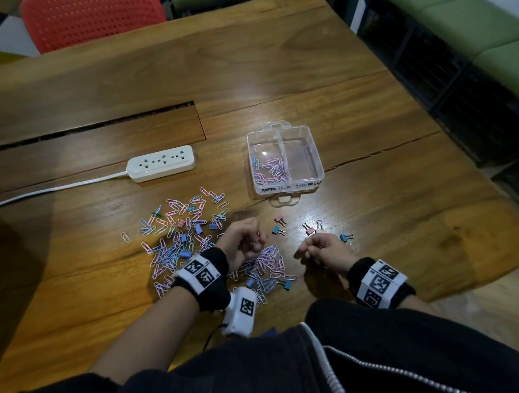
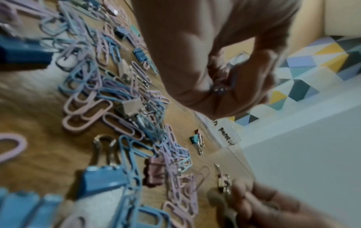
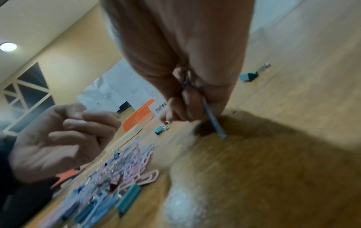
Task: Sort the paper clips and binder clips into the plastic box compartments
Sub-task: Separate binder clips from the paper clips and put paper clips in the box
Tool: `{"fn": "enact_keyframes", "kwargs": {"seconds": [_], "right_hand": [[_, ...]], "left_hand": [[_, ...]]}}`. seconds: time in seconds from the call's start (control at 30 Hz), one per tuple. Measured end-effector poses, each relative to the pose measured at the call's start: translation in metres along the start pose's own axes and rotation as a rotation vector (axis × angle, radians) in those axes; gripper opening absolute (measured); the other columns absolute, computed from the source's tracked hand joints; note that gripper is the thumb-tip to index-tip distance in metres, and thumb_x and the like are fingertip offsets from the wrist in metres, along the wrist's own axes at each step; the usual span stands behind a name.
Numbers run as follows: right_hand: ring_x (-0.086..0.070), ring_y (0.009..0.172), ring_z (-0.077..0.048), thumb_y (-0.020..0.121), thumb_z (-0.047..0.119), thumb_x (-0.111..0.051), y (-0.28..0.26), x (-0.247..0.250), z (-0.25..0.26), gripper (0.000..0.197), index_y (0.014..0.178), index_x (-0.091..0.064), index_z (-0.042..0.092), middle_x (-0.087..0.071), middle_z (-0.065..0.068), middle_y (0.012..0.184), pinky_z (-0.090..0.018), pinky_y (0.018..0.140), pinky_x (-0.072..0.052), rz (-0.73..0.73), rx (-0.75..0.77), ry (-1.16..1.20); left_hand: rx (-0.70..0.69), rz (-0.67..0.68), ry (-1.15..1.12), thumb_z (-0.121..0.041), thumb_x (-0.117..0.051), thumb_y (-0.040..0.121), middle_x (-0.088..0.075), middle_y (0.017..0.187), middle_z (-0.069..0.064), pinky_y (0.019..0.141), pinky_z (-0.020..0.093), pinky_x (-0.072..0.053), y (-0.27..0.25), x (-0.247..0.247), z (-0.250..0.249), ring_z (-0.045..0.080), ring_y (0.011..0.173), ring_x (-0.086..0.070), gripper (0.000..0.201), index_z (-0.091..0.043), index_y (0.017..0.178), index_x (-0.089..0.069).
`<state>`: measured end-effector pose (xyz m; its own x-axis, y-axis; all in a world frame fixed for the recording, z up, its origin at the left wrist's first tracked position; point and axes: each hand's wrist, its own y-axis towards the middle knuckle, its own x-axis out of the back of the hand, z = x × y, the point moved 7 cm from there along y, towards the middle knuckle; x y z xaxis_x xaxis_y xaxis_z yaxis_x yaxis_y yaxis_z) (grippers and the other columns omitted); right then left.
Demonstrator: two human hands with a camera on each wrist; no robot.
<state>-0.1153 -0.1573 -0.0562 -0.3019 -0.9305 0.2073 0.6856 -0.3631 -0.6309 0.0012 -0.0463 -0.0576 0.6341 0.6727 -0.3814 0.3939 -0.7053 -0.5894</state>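
Pink and blue paper clips point(image 1: 179, 236) lie heaped on the wooden table point(image 1: 380, 199), with small binder clips point(image 1: 277, 230) mixed in and scattered to the right. The clear two-compartment plastic box point(image 1: 284, 158) stands beyond; its left half holds paper clips and its right half holds nothing. My left hand point(image 1: 255, 241) hovers over the heap, fingers curled round a small bunch of clips point(image 2: 222, 81). My right hand point(image 1: 308, 250) is a fist near the table. It grips clips, and a thin blue one point(image 3: 213, 121) sticks out below the fingers.
A white power strip point(image 1: 161, 162) with its cord lies left of the box. A long slot point(image 1: 109, 122) cuts the table behind it. An orange chair point(image 1: 92, 15) stands at the far side and green benches point(image 1: 490, 28) to the right. The table's near right edge is close to my right wrist.
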Motion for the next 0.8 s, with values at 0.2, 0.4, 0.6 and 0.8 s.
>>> {"fn": "enact_keyframes", "kwargs": {"seconds": [0.2, 0.4, 0.6, 0.8], "right_hand": [[-0.055, 0.083, -0.02, 0.095, 0.026, -0.039, 0.0, -0.02, 0.008, 0.022, 0.091, -0.054, 0.01, -0.061, -0.007, 0.091, -0.027, 0.073, -0.041, -0.049, 0.193, -0.532], [-0.058, 0.092, -0.022, 0.073, 0.05, -0.065, 0.005, -0.044, 0.011, 0.05, 0.106, -0.047, 0.017, -0.063, -0.002, 0.101, -0.028, 0.071, -0.039, -0.058, 0.374, -0.963], [-0.058, 0.095, -0.024, 0.09, 0.031, -0.049, 0.009, -0.039, 0.019, 0.017, 0.094, -0.052, 0.015, -0.063, -0.006, 0.104, -0.028, 0.073, -0.037, -0.067, 0.392, -1.008], [-0.057, 0.089, -0.024, 0.092, 0.026, -0.044, 0.008, -0.033, 0.013, 0.017, 0.095, -0.053, 0.012, -0.062, -0.009, 0.097, -0.029, 0.073, -0.04, 0.04, 0.316, -1.054]], "left_hand": [[0.019, -0.097, 0.558, -0.003, -0.038, 0.089, -0.039, 0.062, 0.0, 0.037, 0.016, -0.029, 0.003, -0.001, 0.004, 0.005, 0.039, -0.036, 0.024, -0.015, 0.069, -0.042], [-0.106, -0.123, 1.415, -0.036, -0.067, 0.076, -0.062, 0.109, 0.002, 0.084, 0.032, -0.046, 0.001, -0.005, -0.002, 0.019, 0.095, -0.057, 0.037, -0.018, 0.105, -0.054], [-0.086, -0.09, 1.732, -0.052, -0.066, 0.073, -0.056, 0.122, 0.005, 0.09, 0.037, -0.048, 0.004, -0.009, 0.01, 0.024, 0.11, -0.055, 0.062, -0.016, 0.119, -0.045], [-0.077, -0.074, 1.948, -0.043, -0.047, 0.09, -0.054, 0.121, 0.01, 0.085, 0.039, -0.048, 0.002, -0.024, 0.019, 0.028, 0.109, -0.057, 0.046, -0.007, 0.12, -0.048]]}}
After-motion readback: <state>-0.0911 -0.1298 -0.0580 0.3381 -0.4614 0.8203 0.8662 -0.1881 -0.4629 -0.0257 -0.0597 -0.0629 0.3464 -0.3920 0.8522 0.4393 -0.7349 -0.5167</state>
